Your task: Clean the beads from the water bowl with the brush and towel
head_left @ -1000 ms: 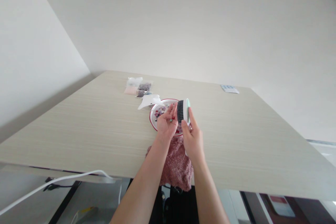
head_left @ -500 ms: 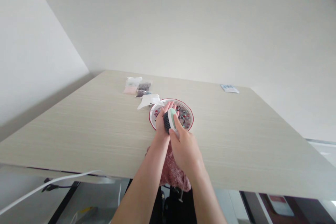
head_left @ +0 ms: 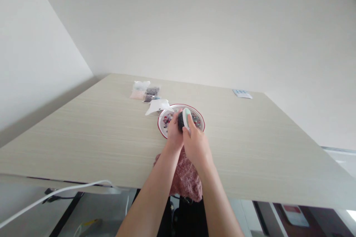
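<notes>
The right hand [head_left: 197, 143] holds a brush [head_left: 187, 115], its fingers [head_left: 191, 123] closed around the white and pale green body, the thumb on the near side; the black bristles face left, toward the left hand [head_left: 174, 133]; that hand is held up right beside them, its fingers mostly hidden behind the brush, so I cannot tell how wide they are spread, nor whether the bristles press on the palm. The brush is above a round plate [head_left: 158, 125] with a red rim; small beads [head_left: 167, 119] in red, purple and other colours are scattered in the plate, showing on both sides of the hands; the plate sits on a pale bench [head_left: 250, 148]. A fuzzy pink cloth [head_left: 187, 179] lies below the wrists and hangs over the near edge; a white sheet [head_left: 158, 106] reaches over the plate's far left rim; beyond it lie a pink-filled bag [head_left: 138, 93] and a dark-filled bag [head_left: 152, 92], side by side; a blue and white packet [head_left: 242, 93] lies well apart, at the far right.
</notes>
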Tool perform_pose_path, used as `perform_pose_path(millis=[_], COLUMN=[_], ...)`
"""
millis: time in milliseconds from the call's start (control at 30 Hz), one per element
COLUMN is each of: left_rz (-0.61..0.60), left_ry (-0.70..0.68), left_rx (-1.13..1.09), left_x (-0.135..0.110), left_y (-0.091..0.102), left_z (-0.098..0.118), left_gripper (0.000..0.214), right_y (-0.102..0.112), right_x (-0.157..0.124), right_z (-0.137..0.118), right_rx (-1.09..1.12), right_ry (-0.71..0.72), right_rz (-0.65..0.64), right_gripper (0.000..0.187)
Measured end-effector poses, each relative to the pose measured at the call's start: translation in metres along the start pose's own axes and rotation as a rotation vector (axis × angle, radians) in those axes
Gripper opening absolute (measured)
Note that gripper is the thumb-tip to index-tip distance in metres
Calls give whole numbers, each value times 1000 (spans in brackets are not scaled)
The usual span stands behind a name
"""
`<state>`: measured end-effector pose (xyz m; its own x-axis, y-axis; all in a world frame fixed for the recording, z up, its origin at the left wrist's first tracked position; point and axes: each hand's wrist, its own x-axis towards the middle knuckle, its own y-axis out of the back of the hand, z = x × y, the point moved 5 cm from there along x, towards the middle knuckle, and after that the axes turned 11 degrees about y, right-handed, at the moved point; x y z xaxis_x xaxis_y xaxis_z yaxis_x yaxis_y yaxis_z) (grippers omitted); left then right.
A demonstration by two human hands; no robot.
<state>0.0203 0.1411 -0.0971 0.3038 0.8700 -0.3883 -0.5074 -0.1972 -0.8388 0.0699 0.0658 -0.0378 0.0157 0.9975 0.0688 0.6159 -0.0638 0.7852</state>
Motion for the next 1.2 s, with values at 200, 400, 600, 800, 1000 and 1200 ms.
perform_pose_path(millis=[200,400,600,800,1000,1200], left_rz=[-6,-21,-18,-21,-172,-146], left_ry=[2,-15,36,96,165,90], left_rx=[-19,1,-21,-32,-71,-164], left_x=[3,3,5,1,-6,6], left_y=[1,1,3,0,-12,0], left_z=[0,0,-4,-6,-9,-6], left_gripper=[24,19,28,31,32,28], right_y=[-2,-5,-5,-7,8,13], right_x=[6,3,2,8,16,3], right_z=[4,0,-1,4,17,21], right_rx=[-20,-21,-91,-111,23,157], right_ry=[-23,39,-5,10,79,145], right_rz=[10,-8,9,74,370,452], right_gripper=[53,54,53,54,53,55])
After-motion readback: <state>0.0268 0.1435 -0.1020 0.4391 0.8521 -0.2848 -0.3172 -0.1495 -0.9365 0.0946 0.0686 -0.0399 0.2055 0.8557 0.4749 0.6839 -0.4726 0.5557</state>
